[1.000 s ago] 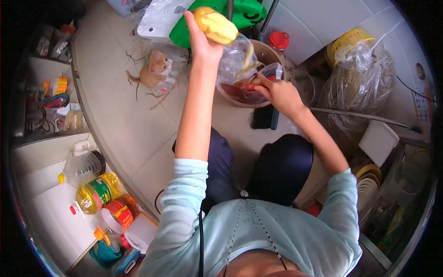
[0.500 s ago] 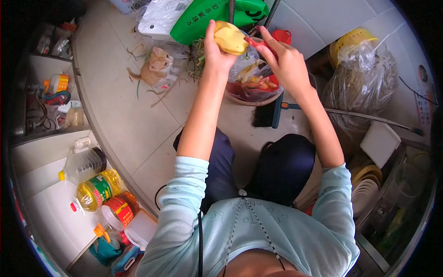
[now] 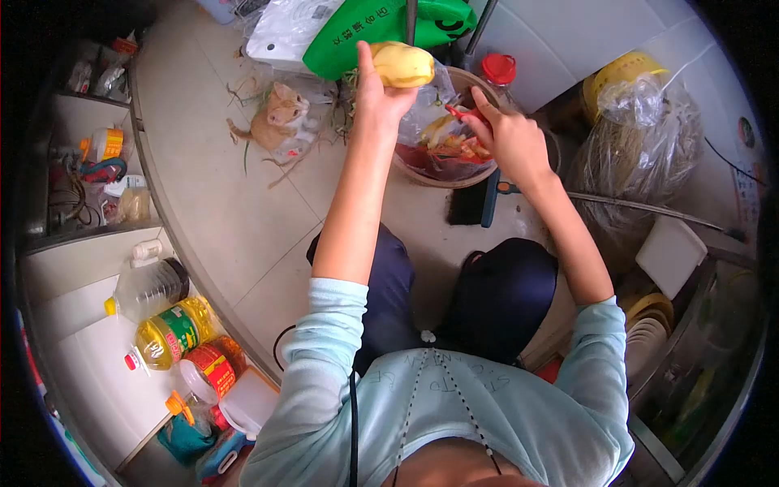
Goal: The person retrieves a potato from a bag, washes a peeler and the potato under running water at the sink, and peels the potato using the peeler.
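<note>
My left hand (image 3: 378,99) is closed around a mostly peeled yellow potato (image 3: 406,65), thumb up along its near end. A few strips of brown skin show on its lower side. In my right hand (image 3: 514,140) is a red peeler (image 3: 462,112), its head pointing left, with the index finger stretched along it. The peeler is apart from the potato, over a round waste bin (image 3: 438,180) lined with a clear bag. Peelings and red scraps (image 3: 458,146) lie inside the bin.
An orange-and-white kitten (image 3: 284,114) sits on the floor at left, by plant scraps. A broom (image 3: 479,203) lies beside the bin. A red-lidded jar (image 3: 498,70), green bag (image 3: 365,36) and stuffed plastic bag (image 3: 641,146) stand around. Oil bottles (image 3: 174,331) fill a left drawer.
The peeler has moved away from the potato, down and to the right with my right hand. The potato has turned in my left hand. The kitten's head has turned to the right.
</note>
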Tool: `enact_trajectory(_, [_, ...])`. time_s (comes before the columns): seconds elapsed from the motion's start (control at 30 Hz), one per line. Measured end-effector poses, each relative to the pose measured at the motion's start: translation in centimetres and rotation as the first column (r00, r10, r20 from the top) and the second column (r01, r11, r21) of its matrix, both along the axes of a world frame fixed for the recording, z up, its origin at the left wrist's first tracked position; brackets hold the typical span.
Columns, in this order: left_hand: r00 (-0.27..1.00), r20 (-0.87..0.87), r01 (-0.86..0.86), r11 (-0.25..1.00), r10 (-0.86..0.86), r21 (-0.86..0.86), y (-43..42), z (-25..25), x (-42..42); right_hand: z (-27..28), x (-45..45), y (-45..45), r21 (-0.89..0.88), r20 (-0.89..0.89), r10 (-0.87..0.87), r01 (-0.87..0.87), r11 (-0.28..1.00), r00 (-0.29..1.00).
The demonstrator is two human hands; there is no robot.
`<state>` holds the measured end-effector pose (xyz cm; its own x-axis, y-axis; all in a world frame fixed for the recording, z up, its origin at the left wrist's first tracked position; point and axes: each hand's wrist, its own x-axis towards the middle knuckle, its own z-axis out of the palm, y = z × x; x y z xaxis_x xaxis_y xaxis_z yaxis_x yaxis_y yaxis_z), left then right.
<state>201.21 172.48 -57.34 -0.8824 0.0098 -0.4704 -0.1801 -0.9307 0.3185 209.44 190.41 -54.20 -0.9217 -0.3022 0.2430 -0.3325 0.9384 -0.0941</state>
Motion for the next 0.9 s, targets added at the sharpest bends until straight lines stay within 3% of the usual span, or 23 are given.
enact_trajectory(0.1, [0.991,0.132,0.050,0.973,-0.021,-0.225,0.7,0.2,0.3,1.3,-1.2,0.5,-0.085,-0.233,0.057,-0.079,0.993,0.971])
enact_trajectory(0.13, [0.992,0.103,0.095,0.975,-0.075,-0.202,0.5,0.1,0.3,1.9,-1.5,0.6,-0.100,-0.281,0.062,-0.093,0.991,0.958])
enact_trajectory(0.3, [0.959,-0.090,0.259,0.958,-0.270,-0.121,0.3,0.3,1.0,3.7,-1.9,0.7,-0.228,-0.170,0.080,-0.118,0.966,0.982])
enact_trajectory(0.4, [0.968,-0.055,0.226,0.945,-0.246,-0.238,1.2,0.6,1.4,3.7,-1.8,0.6,-0.479,-0.111,0.126,-0.164,0.863,0.986])
enact_trajectory(0.5, [0.973,-0.062,0.198,0.945,-0.221,-0.261,2.1,1.5,1.9,3.4,-1.2,-0.1,-0.616,0.065,0.108,-0.045,0.786,0.992])
enact_trajectory(0.6, [0.960,-0.058,0.262,0.950,-0.275,-0.169,2.6,1.6,2.3,2.4,-1.3,-1.0,-0.656,-0.048,0.123,-0.124,0.744,0.991])
enact_trajectory(0.73, [0.939,-0.206,0.275,0.961,-0.276,-0.030,2.3,1.5,2.3,1.7,-1.7,-1.3,-0.772,-0.037,0.043,-0.056,0.633,0.998])
enact_trajectory(0.77, [0.915,-0.281,0.298,0.954,-0.290,-0.013,1.9,1.7,2.1,1.8,-1.8,-1.1,-0.816,0.078,0.046,0.037,0.577,0.996])
enact_trajectory(0.87, [0.864,-0.399,0.255,0.950,-0.307,-0.178,2.4,1.4,1.6,1.9,-2.1,-0.5,-0.860,0.286,0.100,0.209,0.465,0.953])
enact_trajectory(0.9, [0.879,-0.414,0.199,0.971,-0.237,-0.133,2.9,1.3,1.5,1.8,-2.1,-0.5,-0.862,0.271,0.125,0.183,0.472,0.954])
